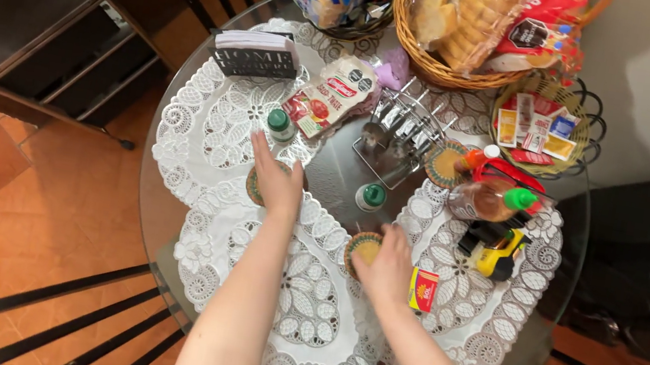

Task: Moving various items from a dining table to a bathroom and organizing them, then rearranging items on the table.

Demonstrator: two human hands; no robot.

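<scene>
Left hand (pixel 277 179) flat on one round woven coaster (pixel 256 186), right hand (pixel 384 263) gripping another (pixel 360 248).

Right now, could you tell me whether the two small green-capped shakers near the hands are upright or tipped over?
Upright: both shakers show their round green caps facing the head camera and stand on the glass table.

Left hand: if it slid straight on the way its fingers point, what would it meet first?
The left hand lies on a round coaster, fingers pointing up-table. Straight ahead, the green-capped shaker probably comes first, with the red-and-white packet just beyond; depth is hard to judge.
</scene>
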